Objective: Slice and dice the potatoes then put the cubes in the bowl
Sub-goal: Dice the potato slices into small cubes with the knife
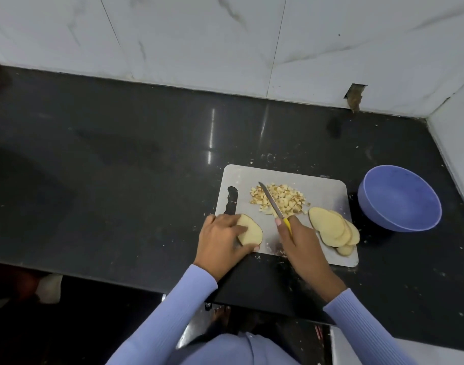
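Observation:
On the grey cutting board, my left hand holds a stack of potato slices at the board's near left. My right hand grips a yellow-handled knife whose blade points up and left over a pile of potato cubes. A fanned row of potato slices lies at the board's near right. The blue bowl stands right of the board, and nothing shows inside it.
The board lies on a black countertop with scattered crumbs. White marble wall tiles run along the back and right side. The counter's front edge is just below my hands.

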`<action>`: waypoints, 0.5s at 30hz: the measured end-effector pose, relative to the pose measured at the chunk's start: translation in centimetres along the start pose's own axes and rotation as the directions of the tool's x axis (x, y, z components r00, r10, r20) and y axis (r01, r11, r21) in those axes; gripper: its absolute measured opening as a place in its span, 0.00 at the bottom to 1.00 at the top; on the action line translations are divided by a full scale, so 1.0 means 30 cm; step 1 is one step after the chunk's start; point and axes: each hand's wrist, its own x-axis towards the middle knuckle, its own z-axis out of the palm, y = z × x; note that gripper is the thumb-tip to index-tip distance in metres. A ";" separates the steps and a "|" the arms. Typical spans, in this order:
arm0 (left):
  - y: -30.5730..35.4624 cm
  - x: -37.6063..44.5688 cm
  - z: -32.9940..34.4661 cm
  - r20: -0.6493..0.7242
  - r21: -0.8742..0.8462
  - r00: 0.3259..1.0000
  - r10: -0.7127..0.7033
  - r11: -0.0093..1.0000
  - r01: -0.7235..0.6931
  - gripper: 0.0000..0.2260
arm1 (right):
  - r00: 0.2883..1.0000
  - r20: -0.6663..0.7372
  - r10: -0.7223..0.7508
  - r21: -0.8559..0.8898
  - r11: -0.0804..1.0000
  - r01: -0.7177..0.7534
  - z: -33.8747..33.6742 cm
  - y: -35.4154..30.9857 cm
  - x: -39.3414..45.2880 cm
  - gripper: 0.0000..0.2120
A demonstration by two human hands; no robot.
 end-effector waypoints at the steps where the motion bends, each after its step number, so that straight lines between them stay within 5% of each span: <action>1: 0.003 -0.014 0.009 0.015 0.001 1.000 0.010 1.000 -0.010 0.19 | 1.000 0.012 -0.014 -0.023 1.000 0.014 0.005 0.001 -0.010 0.14; 8: -0.015 -0.015 0.034 0.024 0.030 0.998 0.066 0.997 -0.067 0.18 | 0.988 0.156 0.004 -0.318 0.947 0.046 0.046 -0.010 -0.043 0.12; 15: -0.015 -0.019 0.059 0.060 0.041 0.997 0.042 0.998 -0.044 0.17 | 0.984 0.166 0.069 -0.435 0.900 0.010 0.067 -0.050 -0.067 0.15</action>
